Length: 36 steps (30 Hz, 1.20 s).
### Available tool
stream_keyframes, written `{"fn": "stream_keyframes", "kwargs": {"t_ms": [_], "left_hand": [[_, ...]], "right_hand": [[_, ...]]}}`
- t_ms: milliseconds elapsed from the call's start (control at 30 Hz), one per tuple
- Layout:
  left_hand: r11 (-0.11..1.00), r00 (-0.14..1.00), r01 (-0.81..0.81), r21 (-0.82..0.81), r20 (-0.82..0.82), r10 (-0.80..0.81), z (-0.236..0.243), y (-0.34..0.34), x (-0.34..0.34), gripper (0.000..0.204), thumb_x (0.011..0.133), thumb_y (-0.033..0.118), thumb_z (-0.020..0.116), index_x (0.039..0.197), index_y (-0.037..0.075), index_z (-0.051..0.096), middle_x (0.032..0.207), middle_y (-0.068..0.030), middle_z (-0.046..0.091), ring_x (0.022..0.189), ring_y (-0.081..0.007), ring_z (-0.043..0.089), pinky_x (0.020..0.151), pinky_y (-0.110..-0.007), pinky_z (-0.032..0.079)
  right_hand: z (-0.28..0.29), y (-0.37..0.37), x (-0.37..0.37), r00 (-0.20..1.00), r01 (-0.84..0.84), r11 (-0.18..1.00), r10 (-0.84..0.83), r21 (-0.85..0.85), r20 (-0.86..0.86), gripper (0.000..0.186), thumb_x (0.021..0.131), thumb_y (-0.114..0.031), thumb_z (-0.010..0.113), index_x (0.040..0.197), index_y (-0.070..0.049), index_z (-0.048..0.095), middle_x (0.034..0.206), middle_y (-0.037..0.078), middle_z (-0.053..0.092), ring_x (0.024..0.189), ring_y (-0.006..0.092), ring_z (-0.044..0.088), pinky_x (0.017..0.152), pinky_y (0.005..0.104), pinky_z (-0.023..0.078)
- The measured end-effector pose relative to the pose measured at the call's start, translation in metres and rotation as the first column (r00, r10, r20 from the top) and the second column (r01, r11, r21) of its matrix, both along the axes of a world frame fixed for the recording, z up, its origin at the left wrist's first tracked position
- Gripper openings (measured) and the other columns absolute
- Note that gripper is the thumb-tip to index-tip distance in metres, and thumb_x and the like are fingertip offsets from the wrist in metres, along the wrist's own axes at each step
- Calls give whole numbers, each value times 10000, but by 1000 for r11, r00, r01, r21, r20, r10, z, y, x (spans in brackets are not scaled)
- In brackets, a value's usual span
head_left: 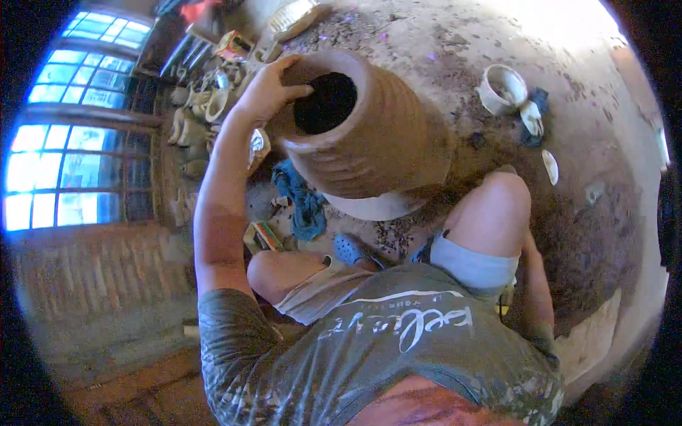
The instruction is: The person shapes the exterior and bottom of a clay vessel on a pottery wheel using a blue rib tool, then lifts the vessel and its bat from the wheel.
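Observation:
A large brown clay pot with ridged walls and a wide dark mouth stands in front of me, tilted-looking in this view. It rests on a pale round base. My left hand grips the left side of the pot's rim, its thumb bent over toward the dark opening and its fingers along the far edge. My right arm hangs beside my raised right knee. The hand at its end is hidden behind the leg. The inside of the pot is too dark to make out.
A blue-green cloth and a small box lie left of the pot. Several clay pieces line the window wall. To the right are a pale bucket, a dark cloth and a white oval piece. Clay crumbs litter the floor.

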State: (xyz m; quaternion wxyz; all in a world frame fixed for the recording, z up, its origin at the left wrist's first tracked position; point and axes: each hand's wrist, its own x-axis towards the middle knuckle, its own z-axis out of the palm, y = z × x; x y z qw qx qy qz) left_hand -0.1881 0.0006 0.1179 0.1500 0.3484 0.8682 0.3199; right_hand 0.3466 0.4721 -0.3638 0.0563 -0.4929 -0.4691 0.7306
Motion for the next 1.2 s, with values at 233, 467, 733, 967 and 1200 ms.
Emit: {"fn": "stream_keyframes", "kwargs": {"t_ms": [233,467,733,967,1200], "left_hand": [[968,959,117,-222,-227,-168,22,18,-10,665,863,154,842,1444,-33,580,1325,-181,727,1205,-280,694,1114,-416,499],[898,804,-77,-432,-559,-200,24,38,-2,608,893,124,792,1439,2,554,1297,-226,715,1198,-397,692,1069,-483,521],[880,869,-21,-474,-445,-218,24,72,-4,629,846,185,807,1430,58,612,1436,-219,636,1419,-432,501,1205,-523,393],[951,725,171,-257,-621,-298,32,60,10,687,883,336,800,1490,115,566,1401,-232,664,1255,-429,654,1102,-497,508],[901,684,243,-359,-595,-422,14,12,102,717,915,539,762,1413,38,639,1312,-229,706,1286,-387,640,1181,-499,431]], "right_hand": [[29,-80,26,931,-144,981,90,132,353,290,1010,-293,656,1143,-51,745,1061,63,750,955,216,707,831,379,558],[51,-115,24,911,-151,980,86,132,404,274,1012,-276,655,1143,-50,735,1055,62,740,954,215,699,831,377,557],[19,-121,34,907,-191,975,130,116,401,255,1014,-257,654,1143,-49,724,1048,60,730,952,214,689,830,375,557],[3,-99,35,902,-219,972,167,87,399,239,1016,-241,653,1143,-48,714,1041,59,720,950,213,681,830,374,556],[18,-65,31,919,-186,975,128,123,374,223,1019,-225,651,1143,-47,703,1035,58,711,948,212,673,830,372,556]]}}
